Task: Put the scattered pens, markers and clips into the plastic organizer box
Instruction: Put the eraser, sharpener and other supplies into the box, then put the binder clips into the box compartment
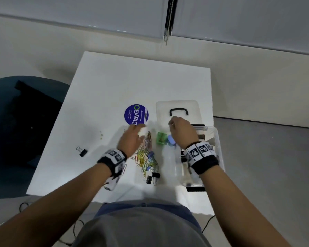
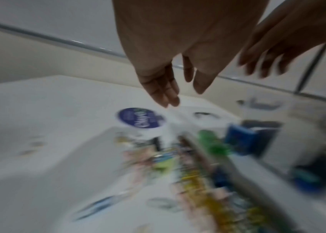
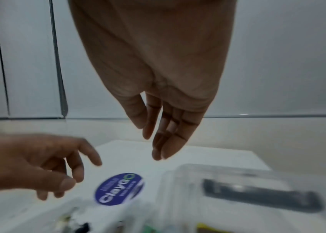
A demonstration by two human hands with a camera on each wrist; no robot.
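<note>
I stand at a square white table [image 1: 132, 82] on a pale beige floor [image 1: 34, 56], with grey-white wall panels [image 1: 78, 13] beyond and a dark blue upholstered chair [image 1: 11, 139] at my left.

A square white table [image 1: 114, 82] carries a round blue sticker [image 1: 136, 114] with white lettering and a green ring. Beside it sits a clear plastic lid [image 1: 161, 111] with a black handle [image 1: 178, 111]. The heap of wire paper clips [image 1: 144, 154] mixes yellow, pink, green and blue. Nearby sit a green block [image 1: 161, 138], a blue piece [image 1: 171, 139] and black binder clips [image 1: 82, 152]. Both wrists wear black bands [image 1: 206, 162] with black-and-white square markers.
</note>
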